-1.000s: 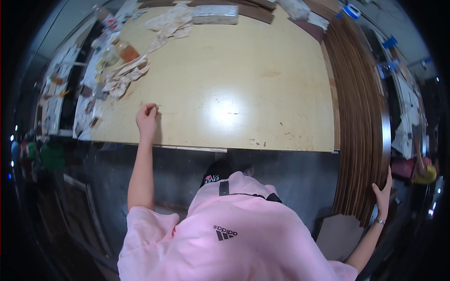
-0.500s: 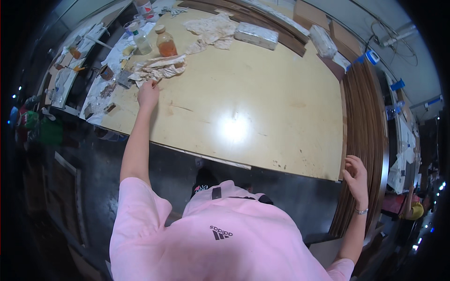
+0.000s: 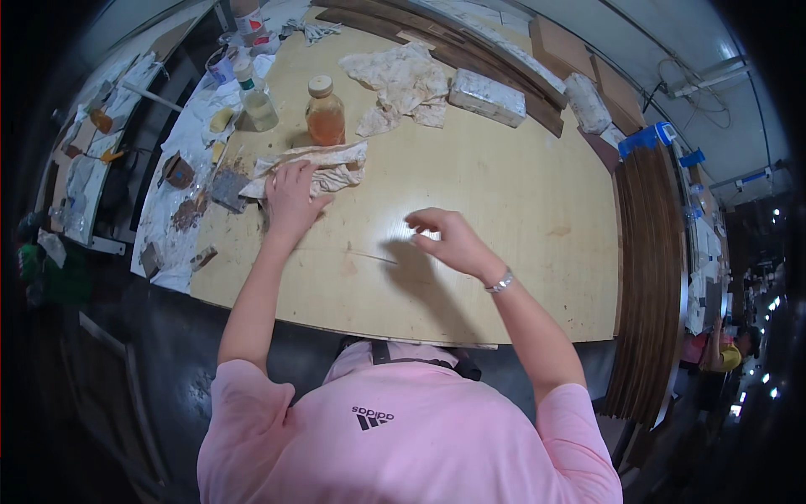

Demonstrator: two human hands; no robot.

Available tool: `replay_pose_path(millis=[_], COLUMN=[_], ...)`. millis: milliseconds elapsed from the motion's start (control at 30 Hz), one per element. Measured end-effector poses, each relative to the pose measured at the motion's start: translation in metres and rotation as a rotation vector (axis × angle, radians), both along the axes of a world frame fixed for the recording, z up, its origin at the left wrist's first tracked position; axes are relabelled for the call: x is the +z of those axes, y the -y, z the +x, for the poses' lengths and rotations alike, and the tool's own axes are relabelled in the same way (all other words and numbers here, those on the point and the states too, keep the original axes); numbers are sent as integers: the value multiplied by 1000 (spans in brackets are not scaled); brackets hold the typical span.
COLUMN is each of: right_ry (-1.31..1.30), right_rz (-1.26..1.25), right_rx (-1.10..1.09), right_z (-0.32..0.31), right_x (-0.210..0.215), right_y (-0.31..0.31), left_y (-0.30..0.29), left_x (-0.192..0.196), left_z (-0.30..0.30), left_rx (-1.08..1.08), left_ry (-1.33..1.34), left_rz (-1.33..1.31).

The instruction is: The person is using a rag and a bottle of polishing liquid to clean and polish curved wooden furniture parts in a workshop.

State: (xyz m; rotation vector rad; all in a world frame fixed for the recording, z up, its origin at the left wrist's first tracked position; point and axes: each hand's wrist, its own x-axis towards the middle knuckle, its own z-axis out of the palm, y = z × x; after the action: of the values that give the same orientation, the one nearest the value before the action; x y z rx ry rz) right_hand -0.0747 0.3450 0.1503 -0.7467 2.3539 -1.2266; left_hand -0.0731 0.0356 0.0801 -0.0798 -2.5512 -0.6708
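My left hand [image 3: 290, 200] rests on a crumpled, stained cream rag [image 3: 344, 164] at the left of the pale table. Its fingers lie spread over the cloth, with the thumb out to the right. Above the middle of the tabletop [image 3: 504, 277] hovers my right hand [image 3: 449, 239], empty, fingers loosely bent and apart from the thumb, casting a shadow. Just behind the rag stands a capped bottle of orange liquid [image 3: 326, 118]. A grey block [image 3: 228, 190] sits left of my left hand.
A second rag [image 3: 403, 84] and a wrapped silvery block [image 3: 487, 97] lie at the back, near dark wooden strips [image 3: 403, 29]. A bottle of pale liquid [image 3: 259, 105] stands on plastic sheeting at left. Stacked brown boards [image 3: 651, 277] line the right edge.
My right hand has moved left from the boards to over the table. My left hand has gone from a closed grip at the rag's near edge to lying spread on it.
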Motion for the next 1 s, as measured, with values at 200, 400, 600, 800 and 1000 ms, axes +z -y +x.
replay_pose_path(millis=[200,400,600,800,1000], right_ry=[98,-436,138,446,277], right_rz=[88,-51,-258,-280,-326], right_rx=[35,-101,-315,-87,-157], right_z=[2,-22,-43,-62,-120], right_x=[-15,-18,-27,-16,-53], right_y=[41,62,33,44,78], left_y=[20,-21,-27,-55,-50], left_x=[-8,48,34,5,-1], left_z=[8,13,0,12,31], left_rx=[-61,-562,-681,-501,-273], left_ry=[286,570,520,798,520], left_rz=[89,1505,1816,1376,1915])
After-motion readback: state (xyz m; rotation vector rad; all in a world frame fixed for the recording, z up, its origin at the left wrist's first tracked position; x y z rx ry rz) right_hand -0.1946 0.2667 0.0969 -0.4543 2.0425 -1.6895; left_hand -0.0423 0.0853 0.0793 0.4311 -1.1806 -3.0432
